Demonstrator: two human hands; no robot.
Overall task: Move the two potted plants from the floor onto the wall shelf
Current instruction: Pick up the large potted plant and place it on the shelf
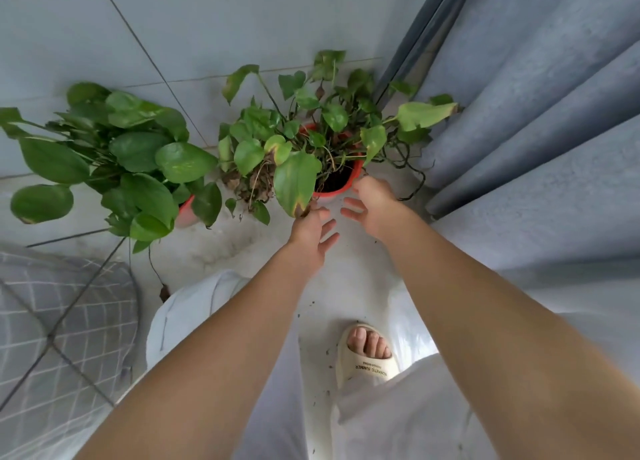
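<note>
Two potted plants (304, 155), two open hands (311, 233)

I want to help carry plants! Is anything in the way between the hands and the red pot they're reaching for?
Only leaves. A big drooping leaf hangs in front of the left hand; the right hand is already near the red pot rim.
</note>
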